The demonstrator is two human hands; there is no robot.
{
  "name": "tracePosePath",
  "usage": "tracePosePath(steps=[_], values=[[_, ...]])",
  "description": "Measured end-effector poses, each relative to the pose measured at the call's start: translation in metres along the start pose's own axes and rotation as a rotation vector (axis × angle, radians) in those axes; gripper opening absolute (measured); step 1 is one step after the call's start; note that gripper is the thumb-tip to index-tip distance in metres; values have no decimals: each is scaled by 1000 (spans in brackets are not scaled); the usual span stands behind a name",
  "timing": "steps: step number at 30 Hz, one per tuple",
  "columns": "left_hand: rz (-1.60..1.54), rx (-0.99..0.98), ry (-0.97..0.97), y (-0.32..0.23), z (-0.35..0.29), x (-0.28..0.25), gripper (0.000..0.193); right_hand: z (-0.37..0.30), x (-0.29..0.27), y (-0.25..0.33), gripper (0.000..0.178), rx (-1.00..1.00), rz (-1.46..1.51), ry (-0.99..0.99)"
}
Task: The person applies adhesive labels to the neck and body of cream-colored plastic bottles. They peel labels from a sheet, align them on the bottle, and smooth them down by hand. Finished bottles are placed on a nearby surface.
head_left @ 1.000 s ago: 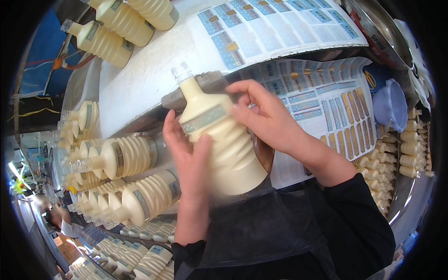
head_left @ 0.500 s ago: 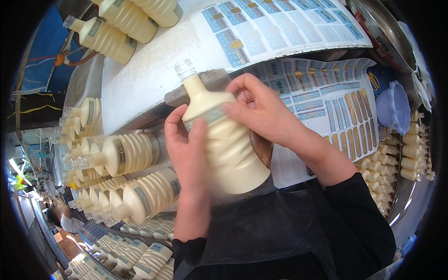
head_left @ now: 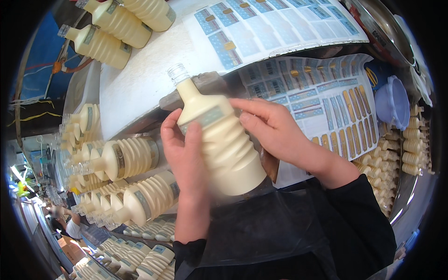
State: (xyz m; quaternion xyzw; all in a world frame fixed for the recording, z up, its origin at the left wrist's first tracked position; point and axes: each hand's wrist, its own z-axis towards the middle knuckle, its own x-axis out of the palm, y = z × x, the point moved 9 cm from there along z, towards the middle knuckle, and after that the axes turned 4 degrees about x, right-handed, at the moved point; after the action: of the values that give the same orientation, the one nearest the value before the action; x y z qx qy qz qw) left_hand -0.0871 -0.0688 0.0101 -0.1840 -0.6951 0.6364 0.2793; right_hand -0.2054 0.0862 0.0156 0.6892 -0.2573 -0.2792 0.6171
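Bench (head_left: 135, 88) comes first, a white surface slanting across the upper middle of the view, with 3 cream ribbed bottles (head_left: 100, 44) lying on their sides at its top left corner. Sheets of blue and yellow stickers (head_left: 275, 23) cover its right part, and a second sheet (head_left: 326, 102) with narrower yellow strips lies below it, reaching under the right wrist. Stacks of the same cream bottles (head_left: 126, 158) fill the left side below the bench edge, lying on their sides with clear caps pointing left, and more rows run down toward the lower left. Smaller rows of bottles (head_left: 392, 158) sit at the far right, beside a pale blue plastic tub (head_left: 396, 100).

At the centre, held above the bench edge, is 1 cream bottle (head_left: 224, 144), tilted with its clear cap toward the upper left and its base toward the person's dark apron. A blue sticker sits on its shoulder. The left hand (head_left: 184, 154) wraps the bottle's left side, thumb and fingers curled against the ribs. The right hand (head_left: 275, 130) lies over the right shoulder of the bottle, fingers together and pressing flat near the sticker's end.
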Motion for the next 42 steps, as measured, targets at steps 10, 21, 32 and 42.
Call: tracePosePath(steps=[10, 21, 32, 42], values=[[-11, 3, 21, 0, 0, 1, 37, -14, 2, 26, 37, -136, -306, -81], [-157, -116, 257, 19, -26, -2, 75, -11, 1, 19, 37, -88, -207, -38], [45, -65, 258, 13, -29, 2, 74, -6, 8, 1, 43, 182, 78, -31], [84, -62, 243, 17, -25, -6, 78, -7, 9, -3, 42, 135, -20, -55]])
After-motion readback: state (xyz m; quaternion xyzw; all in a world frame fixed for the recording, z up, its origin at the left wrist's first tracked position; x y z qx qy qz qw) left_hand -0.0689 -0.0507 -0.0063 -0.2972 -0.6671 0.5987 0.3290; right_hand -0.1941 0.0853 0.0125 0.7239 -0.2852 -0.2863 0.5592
